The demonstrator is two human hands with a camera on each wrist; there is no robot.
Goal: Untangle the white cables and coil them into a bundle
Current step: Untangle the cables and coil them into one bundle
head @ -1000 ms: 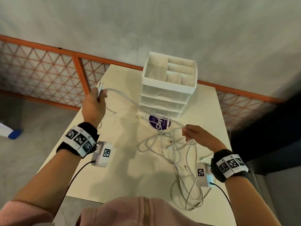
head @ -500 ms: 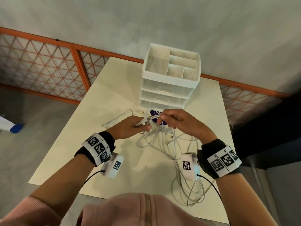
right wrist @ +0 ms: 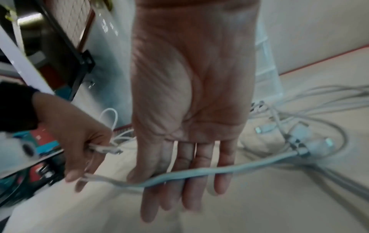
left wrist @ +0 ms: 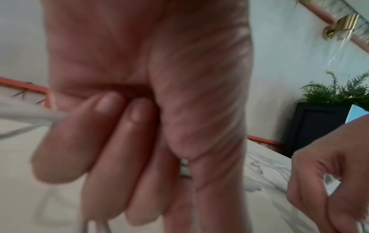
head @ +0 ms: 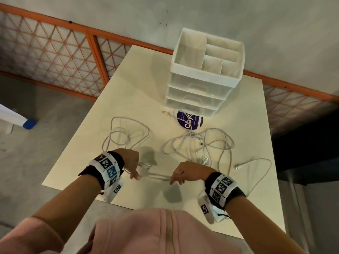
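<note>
Several white cables lie on the cream table [head: 117, 99]. One loose loop of cable [head: 126, 132] lies at the left, and a tangle of cables [head: 201, 143] with connectors lies at the right. My left hand [head: 132, 165] grips a white cable [head: 156, 176] near the front edge, fingers curled round it [left wrist: 111, 141], with a connector end [right wrist: 105, 149] sticking out of the fist. My right hand [head: 185, 173] holds the same cable a short way to the right. There the cable [right wrist: 189, 173] runs across my fingers with the thumb against it, then leads back into the tangle [right wrist: 299, 141].
A white drawer organiser [head: 205, 74] with open top compartments stands at the back of the table. A purple round sticker [head: 189, 120] lies in front of it under a cable. One cable end [head: 255, 164] trails towards the right edge. An orange lattice railing [head: 55, 52] runs behind.
Both hands have come back from in front of the organiser to the near edge, drawing one cable out between them. A loop of cable now lies spread at the left.
</note>
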